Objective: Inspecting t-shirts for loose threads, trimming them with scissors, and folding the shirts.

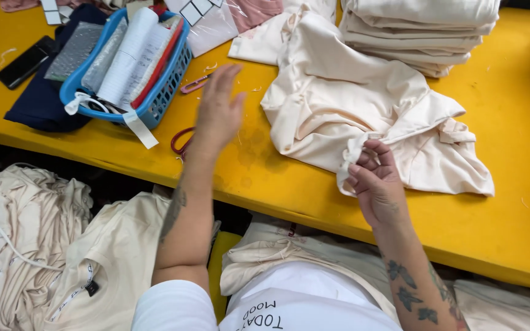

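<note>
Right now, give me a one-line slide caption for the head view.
Right hand pinches a cream garment on the yellow table while the left hand hovers open near the blue basket.

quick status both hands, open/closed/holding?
Left hand: open, fingers spread, blurred, above the yellow table, holding nothing.
Right hand: closed, pinching an edge of the cream garment.
</note>
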